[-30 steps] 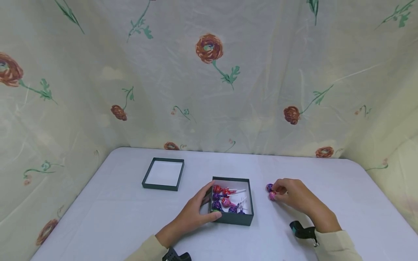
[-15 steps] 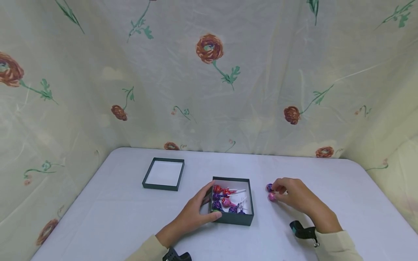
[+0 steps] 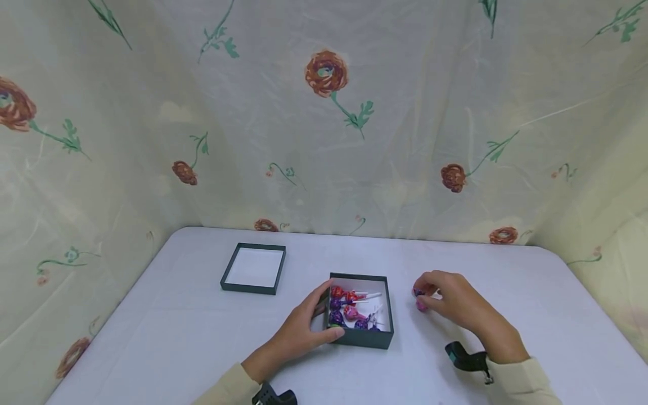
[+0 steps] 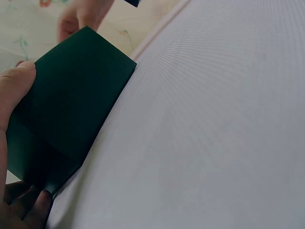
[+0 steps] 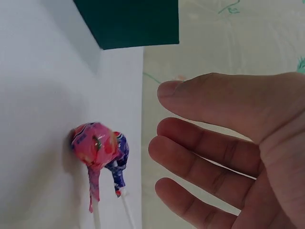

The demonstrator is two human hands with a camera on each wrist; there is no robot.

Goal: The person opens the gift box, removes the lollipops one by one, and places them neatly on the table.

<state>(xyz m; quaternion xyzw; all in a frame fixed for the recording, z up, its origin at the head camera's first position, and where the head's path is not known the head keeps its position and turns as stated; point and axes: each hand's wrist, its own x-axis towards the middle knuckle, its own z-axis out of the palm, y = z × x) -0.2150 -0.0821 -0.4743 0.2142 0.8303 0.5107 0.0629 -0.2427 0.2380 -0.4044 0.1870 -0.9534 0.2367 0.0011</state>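
My left hand (image 3: 302, 328) grips the dark green square box (image 3: 368, 338) at its left side, thumb at the front corner and fingers along the left wall. Inside the box lie several wrapped lollipops, among them a red lollipop (image 3: 336, 292) and a pink lollipop (image 3: 351, 313). To the right of the box, my right hand (image 3: 452, 297) hovers over two more lollipops on the table. The right wrist view shows them, a pink lollipop (image 5: 96, 147) and a purple lollipop (image 5: 122, 150) partly behind it. Thumb and fingers there are apart, loosely bent, with nothing between them.
A dark green box lid (image 3: 249, 289) with a white inside lies to the left behind the box. The table (image 3: 192, 326) has a white cover. A flowered curtain (image 3: 390, 169) hangs behind and at both sides.
My right hand has risen slightly and its fingers have spread wider over the two lollipops. The left hand and the box stay in place.
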